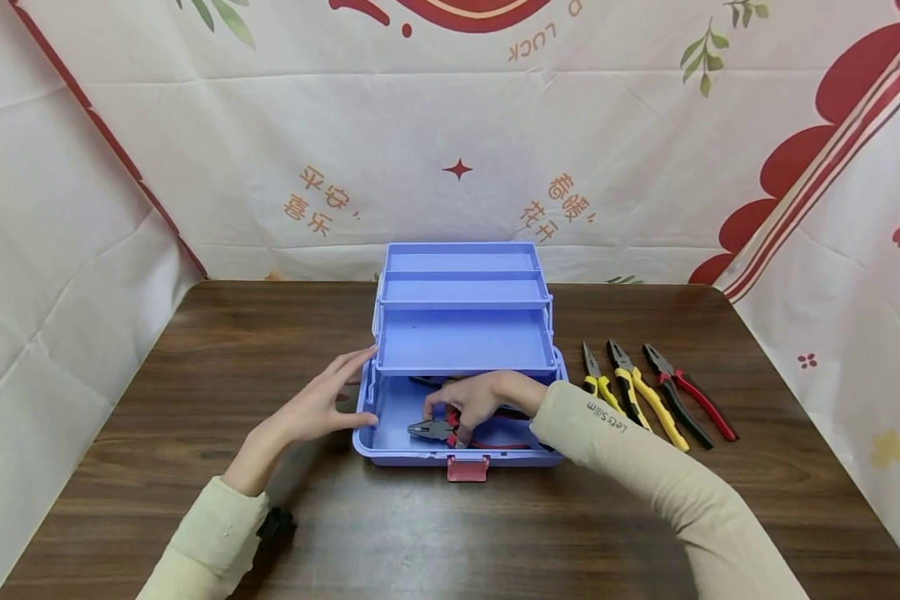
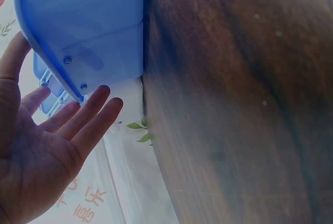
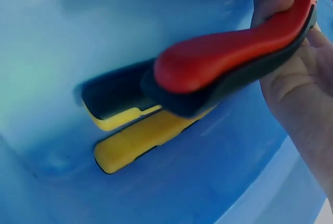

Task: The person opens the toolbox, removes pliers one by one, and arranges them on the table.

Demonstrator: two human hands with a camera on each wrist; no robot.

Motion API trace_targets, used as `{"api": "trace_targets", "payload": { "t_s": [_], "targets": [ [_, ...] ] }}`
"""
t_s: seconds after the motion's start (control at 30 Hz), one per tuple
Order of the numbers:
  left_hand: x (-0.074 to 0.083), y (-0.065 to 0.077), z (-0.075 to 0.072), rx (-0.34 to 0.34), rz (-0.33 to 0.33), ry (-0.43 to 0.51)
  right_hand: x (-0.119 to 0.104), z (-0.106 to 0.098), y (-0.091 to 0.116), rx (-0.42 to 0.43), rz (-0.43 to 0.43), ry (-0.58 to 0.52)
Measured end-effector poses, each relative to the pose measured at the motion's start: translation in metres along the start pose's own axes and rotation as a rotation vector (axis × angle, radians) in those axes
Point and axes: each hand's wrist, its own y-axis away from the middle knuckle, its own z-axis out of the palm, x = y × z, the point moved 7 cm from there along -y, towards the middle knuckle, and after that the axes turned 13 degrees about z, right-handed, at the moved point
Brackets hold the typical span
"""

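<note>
Red-and-black pliers [image 1: 437, 431] sit in the curled fingers of a person's right hand [image 1: 482, 398], gripped near the joint inside a blue toolbox [image 1: 412, 457], with the nose toward the box's left side. Below the red handle, the right wrist view shows 2 yellow-and-black handles [image 3: 138, 143] lying side by side on the toolbox floor. A stepped tray [image 1: 465, 342] stands over the rear of the compartment, and a red latch [image 1: 467, 470] hangs at the front. At the box's left edge, the left hand [image 1: 317, 407] has its fingers spread, thumb against the rim.

On the brown wood-grain desk [image 1: 330, 525], 3 tools fan out to the right of the box: yellow-and-black needle-nose pliers [image 1: 606, 390], partly behind the sleeve [image 1: 607, 433], larger yellow-and-black pliers [image 1: 632, 377] and a second red-and-black pair [image 1: 667, 377]. White cloth [image 1: 420, 125] printed with leaves, red scallops and orange lettering encloses the scene. Both forearms reach in from the near side in pale sleeves.
</note>
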Motion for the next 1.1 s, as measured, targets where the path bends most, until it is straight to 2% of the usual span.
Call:
{"api": "trace_targets", "payload": {
  "t_s": [0.23,0.43,0.6,1.1],
  "targets": [
    [-0.001,0.001,0.001,-0.006,0.013,0.008,-0.011,-0.001,0.01,-0.019,-0.04,0.006],
    [0.0,0.001,-0.001,-0.007,0.003,0.002,-0.022,-0.009,0.026,0.025,-0.065,0.054],
    [0.001,0.0,0.0,-0.01,0.007,0.001,-0.027,-0.015,0.04,0.038,-0.083,0.044],
    [0.003,0.0,0.0,-0.011,0.017,-0.009,-0.017,-0.041,0.079,0.106,-0.11,-0.04]
  ]
}}
